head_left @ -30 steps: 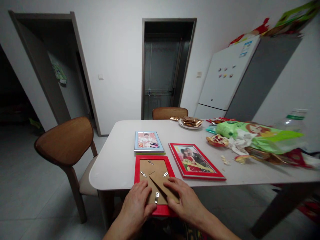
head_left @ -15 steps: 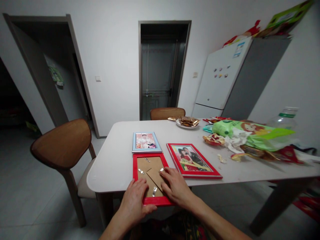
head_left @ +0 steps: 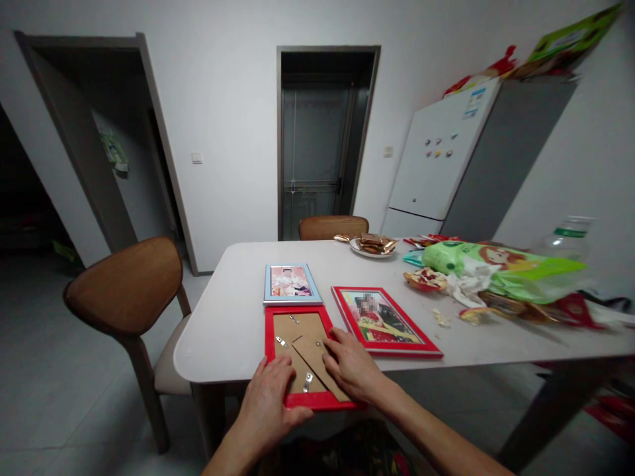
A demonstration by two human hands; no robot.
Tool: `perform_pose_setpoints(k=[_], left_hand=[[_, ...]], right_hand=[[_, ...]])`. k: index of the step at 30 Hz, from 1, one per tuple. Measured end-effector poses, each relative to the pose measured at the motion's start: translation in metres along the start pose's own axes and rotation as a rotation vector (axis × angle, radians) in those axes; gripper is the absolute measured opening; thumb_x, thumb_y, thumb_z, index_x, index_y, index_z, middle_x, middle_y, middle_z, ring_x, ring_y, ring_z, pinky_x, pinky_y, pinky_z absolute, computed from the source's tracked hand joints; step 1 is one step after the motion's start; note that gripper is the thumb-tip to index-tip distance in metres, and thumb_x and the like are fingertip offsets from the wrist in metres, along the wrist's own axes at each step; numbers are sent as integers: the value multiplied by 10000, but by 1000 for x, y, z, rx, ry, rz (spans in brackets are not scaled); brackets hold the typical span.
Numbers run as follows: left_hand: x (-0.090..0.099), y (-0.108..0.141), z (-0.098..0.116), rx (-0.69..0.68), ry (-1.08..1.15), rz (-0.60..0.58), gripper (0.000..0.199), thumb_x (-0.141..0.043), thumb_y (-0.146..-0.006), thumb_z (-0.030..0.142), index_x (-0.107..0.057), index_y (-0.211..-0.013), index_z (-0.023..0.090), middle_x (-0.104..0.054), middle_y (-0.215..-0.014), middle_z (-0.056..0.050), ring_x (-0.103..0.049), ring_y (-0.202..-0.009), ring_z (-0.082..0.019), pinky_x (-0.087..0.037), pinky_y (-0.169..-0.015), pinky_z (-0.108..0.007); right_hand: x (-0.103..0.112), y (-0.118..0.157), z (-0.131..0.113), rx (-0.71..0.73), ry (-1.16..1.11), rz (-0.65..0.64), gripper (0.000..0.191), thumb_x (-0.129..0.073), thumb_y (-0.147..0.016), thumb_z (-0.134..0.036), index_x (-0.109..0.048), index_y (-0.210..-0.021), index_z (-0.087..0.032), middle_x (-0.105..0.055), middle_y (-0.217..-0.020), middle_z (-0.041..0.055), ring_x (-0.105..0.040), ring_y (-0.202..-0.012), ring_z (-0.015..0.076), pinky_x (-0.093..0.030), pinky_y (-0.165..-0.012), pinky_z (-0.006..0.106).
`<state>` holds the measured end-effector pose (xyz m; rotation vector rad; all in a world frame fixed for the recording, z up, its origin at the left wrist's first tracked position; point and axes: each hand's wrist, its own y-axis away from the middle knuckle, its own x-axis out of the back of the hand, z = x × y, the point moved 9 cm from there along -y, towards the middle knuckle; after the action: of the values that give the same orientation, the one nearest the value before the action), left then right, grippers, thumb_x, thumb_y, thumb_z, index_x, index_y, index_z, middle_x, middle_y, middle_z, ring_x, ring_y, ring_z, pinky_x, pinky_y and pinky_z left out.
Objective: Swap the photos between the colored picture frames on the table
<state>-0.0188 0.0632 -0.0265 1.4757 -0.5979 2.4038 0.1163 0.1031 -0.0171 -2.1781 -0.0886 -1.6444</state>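
A red picture frame [head_left: 270, 330] lies face down at the table's near edge, its brown backing board [head_left: 302, 324] showing. Small metal clips [head_left: 308, 381] sit around the board, and a stand flap [head_left: 315, 357] crosses it slantwise. My left hand [head_left: 268, 393] grips the lower left corner, fingers on the backing and thumb at the near edge. With fingers bent, my right hand [head_left: 354, 363] presses on the right side of the frame, by the right-hand clip, which the fingers partly hide. A blue picture frame [head_left: 292, 284] touches the far edge; another red picture frame [head_left: 387, 324] lies face up to the right.
On the white table [head_left: 223, 317] stand a plate [head_left: 372, 251] of wrapped snacks, an opened pomegranate [head_left: 425, 279], crumpled tissue [head_left: 469, 287], a green bag [head_left: 506, 264] and a clear bottle [head_left: 568, 241]. A wooden chair [head_left: 129, 287] is at the left.
The right-hand metal clip showed beside my right fingertips and now shows less, with a pivot visible. The stand flap's lower end has shifted right with my right hand. My left hand stays in place.
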Motion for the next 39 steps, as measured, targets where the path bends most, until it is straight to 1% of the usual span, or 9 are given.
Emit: perform_pose_setpoints(k=[2,5,8,10,23,28,32,35,39], left_hand=[[-1,0,0,-3,7,-2,574,-683,-549,449,-549,-1010,135,-489,-1209,-145,-425,-1131,-270,-277,-981,-457],[-2,0,-1,0,8,5,573,-708,-530,396,-550,-1008,123,-488,-1207,-152,-427,-1128,-277,-287,-976,-460],[0,0,-1,-10,23,35,529,-693,-546,408,-560,-983,140,-502,-1193,-147,-442,-1112,-281,-299,-963,-475],[0,0,0,-19,31,44,518,-678,-558,430,-563,-975,146,-509,-1184,-147,-452,-1103,-282,-305,-956,-482],[-3,-1,-3,-9,41,35,567,-674,-550,460,-563,-998,132,-495,-1199,-151,-442,-1114,-277,-308,-963,-462],[-2,-1,-4,-6,39,34,562,-707,-519,409,-567,-994,145,-499,-1198,-142,-438,-1117,-279,-307,-960,-470],[-3,-1,-5,-14,53,48,549,-701,-521,419,-570,-986,159,-505,-1191,-144,-445,-1111,-287,-306,-953,-487],[-3,-1,-5,-18,65,45,559,-703,-514,427,-571,-982,154,-509,-1184,-150,-449,-1106,-292,-307,-952,-492],[-3,-2,-5,-7,70,32,562,-724,-494,385,-572,-977,141,-504,-1189,-153,-440,-1112,-296,-301,-958,-488]], right_hand=[[3,6,-7,19,4,10,286,-373,-804,-293,-577,-949,-154,-483,-1073,110,-431,-966,207,-320,-853,355],[5,19,-30,116,-38,-4,288,-411,-787,-285,-560,-1018,-199,-463,-1141,91,-389,-1038,222,-300,-883,376],[5,32,-56,250,-99,-50,253,-432,-784,-293,-578,-987,-253,-473,-1132,55,-372,-1056,216,-298,-888,373],[6,36,-64,289,-118,-60,229,-428,-792,-317,-600,-935,-267,-474,-1132,44,-363,-1064,218,-293,-891,382],[7,41,-66,369,-113,-98,246,-475,-744,-334,-577,-949,-242,-464,-1119,55,-353,-1051,221,-276,-895,381],[6,41,-66,387,-138,-130,282,-564,-638,-277,-583,-914,-224,-474,-1062,55,-380,-1001,217,-299,-868,359],[10,41,-65,391,-186,-128,294,-536,-646,-249,-581,-935,-225,-476,-1048,52,-392,-984,206,-309,-860,350],[10,32,-60,359,-222,-102,349,-466,-701,-213,-539,-1042,-214,-482,-1066,61,-403,-983,189,-318,-857,337],[1,2,-51,260,-234,-41,376,-371,-762,-151,-498,-1115,-177,-504,-1047,79,-423,-957,174,-335,-828,310]])
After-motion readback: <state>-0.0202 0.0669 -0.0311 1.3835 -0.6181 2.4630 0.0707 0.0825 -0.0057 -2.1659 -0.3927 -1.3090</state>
